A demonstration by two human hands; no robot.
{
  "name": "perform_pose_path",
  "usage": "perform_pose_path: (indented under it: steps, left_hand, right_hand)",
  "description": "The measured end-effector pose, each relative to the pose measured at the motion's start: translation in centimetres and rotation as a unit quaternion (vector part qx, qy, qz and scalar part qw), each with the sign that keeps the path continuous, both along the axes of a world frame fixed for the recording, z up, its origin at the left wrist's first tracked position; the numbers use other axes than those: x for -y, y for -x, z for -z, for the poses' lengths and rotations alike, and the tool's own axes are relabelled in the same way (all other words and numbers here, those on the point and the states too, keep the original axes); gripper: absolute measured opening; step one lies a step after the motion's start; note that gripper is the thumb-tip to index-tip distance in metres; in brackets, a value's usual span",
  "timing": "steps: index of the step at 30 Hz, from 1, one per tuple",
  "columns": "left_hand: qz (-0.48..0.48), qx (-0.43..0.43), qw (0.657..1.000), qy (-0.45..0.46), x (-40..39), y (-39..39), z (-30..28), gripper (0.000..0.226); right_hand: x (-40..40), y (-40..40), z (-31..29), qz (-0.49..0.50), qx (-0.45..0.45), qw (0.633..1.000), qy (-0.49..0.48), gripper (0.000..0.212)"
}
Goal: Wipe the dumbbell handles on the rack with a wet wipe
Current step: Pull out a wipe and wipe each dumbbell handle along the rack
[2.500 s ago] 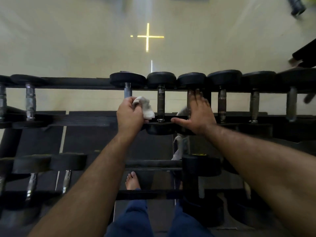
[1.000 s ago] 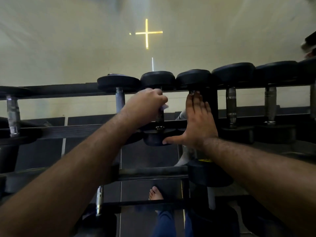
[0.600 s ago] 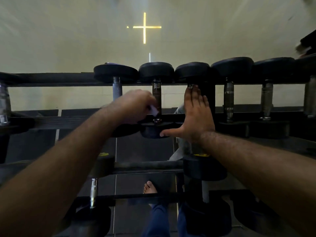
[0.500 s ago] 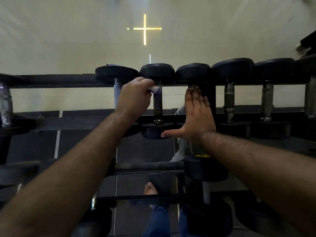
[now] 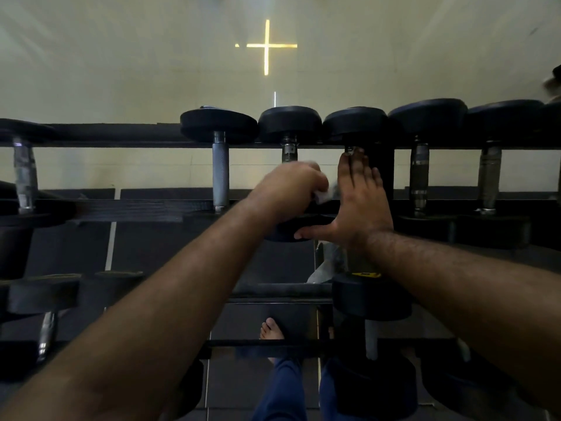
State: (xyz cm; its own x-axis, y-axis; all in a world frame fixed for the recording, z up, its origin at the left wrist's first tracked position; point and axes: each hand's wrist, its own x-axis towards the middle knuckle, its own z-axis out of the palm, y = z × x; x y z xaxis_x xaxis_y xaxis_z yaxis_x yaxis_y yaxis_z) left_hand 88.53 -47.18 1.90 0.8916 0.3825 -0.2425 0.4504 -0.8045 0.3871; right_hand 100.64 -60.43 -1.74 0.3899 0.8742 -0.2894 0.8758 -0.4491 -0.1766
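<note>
- The left hand point(image 5: 290, 189) was curled around a white wipe point(image 5: 322, 196), its fingers closed on the cloth and wrapped about the handle point(image 5: 288, 151) of one dumbbell on the top tier of the rack point(image 5: 121, 135).
- Only a short stretch of that handle showed above the knuckles, just under the dumbbell's far black head point(image 5: 290, 123); a corner of the wipe poked out on the right side of the fist.
- The hand looked blurred, so the exact lie of the fingers could not be told.
- The right hand point(image 5: 361, 205) lay flat with its fingers straight and together, pressed on the next dumbbell to the right, fingertips point(image 5: 353, 156) reaching up toward that dumbbell's far head point(image 5: 355, 124).
- The right thumb point(image 5: 315, 233) stuck out to the left and touched the near black head point(image 5: 291, 229) of the dumbbell that the left hand gripped.
- Just left of the left hand stood a dumbbell with a bare knurled handle point(image 5: 220, 174).
- Further right sat two more dumbbells with metal handles point(image 5: 419, 174), well apart from both hands.
- A lower tier of the rack held more dumbbells, one with a yellow label point(image 5: 365, 274) under the right forearm.
- A bare foot point(image 5: 271, 329) and blue trouser legs point(image 5: 282, 387) showed on the dark floor below.
- A bright cross of light point(image 5: 266, 46) lay on the pale floor beyond the rack.
</note>
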Motion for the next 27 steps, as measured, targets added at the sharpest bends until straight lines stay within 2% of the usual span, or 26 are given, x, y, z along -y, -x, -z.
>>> perform_pose_path:
  steps: [2, 4, 8, 11, 13, 15, 17, 18, 20, 21, 23, 25, 27]
  left_hand:
    - [0.093, -0.115, 0.989, -0.009, 0.6, -0.7, -0.4, 0.016]
    - [0.100, -0.160, 0.982, 0.009, -0.2, -0.2, -1.2, 0.016]
    - [-0.010, -0.215, 0.976, 0.024, -3.5, 3.9, -1.9, 0.006]
    - [-0.112, -0.193, 0.975, -0.009, -3.1, 5.2, -0.8, 0.021]
    - [-0.121, -0.206, 0.971, 0.027, -1.2, 4.4, -0.5, 0.014]
    - [-0.144, -0.151, 0.973, 0.101, 0.1, 3.3, -1.0, 0.009]
    - [-0.217, -0.020, 0.965, 0.144, -0.2, 2.4, -1.5, 0.005]
    - [-0.259, 0.057, 0.958, 0.105, -0.7, 2.0, -1.4, 0.005]
    - [-0.298, 0.161, 0.939, -0.056, -1.4, 1.5, -0.2, 0.011]
    - [-0.287, 0.183, 0.932, -0.125, -1.4, 1.4, 0.8, 0.015]
    - [-0.217, 0.160, 0.946, -0.179, -0.8, 1.4, 2.6, 0.018]
    - [-0.112, 0.108, 0.971, -0.182, 0.0, 2.1, 3.3, 0.021]
    - [-0.032, 0.047, 0.988, -0.143, 0.1, 3.4, 2.6, 0.030]
  right_hand:
    - [0.0, 0.0, 0.0, 0.001, -0.005, 1.000, -0.003, 0.175]
    - [0.0, 0.0, 0.1, 0.002, -0.006, 1.000, -0.004, 0.176]
    - [0.0, 0.0, 0.2, -0.003, 0.005, 1.000, 0.000, 0.176]
    - [0.1, 0.1, 0.1, -0.007, 0.007, 1.000, -0.001, 0.175]
    - [0.1, 0.1, 0.0, -0.003, 0.007, 1.000, -0.002, 0.176]
    - [0.0, 0.1, 0.0, -0.004, 0.005, 1.000, -0.003, 0.177]
    - [0.0, 0.0, 0.2, 0.000, 0.007, 1.000, -0.004, 0.176]
    - [0.0, 0.0, 0.2, 0.001, 0.009, 1.000, -0.002, 0.176]
    - [0.0, 0.1, 0.2, -0.003, 0.015, 1.000, 0.002, 0.175]
    - [0.0, 0.1, 0.2, -0.003, 0.018, 1.000, -0.001, 0.175]
    - [0.0, 0.1, 0.2, 0.002, 0.017, 1.000, -0.008, 0.175]
    - [0.0, 0.1, 0.3, 0.005, 0.017, 1.000, -0.012, 0.176]
    - [0.0, 0.1, 0.2, 0.005, 0.015, 1.000, -0.008, 0.176]
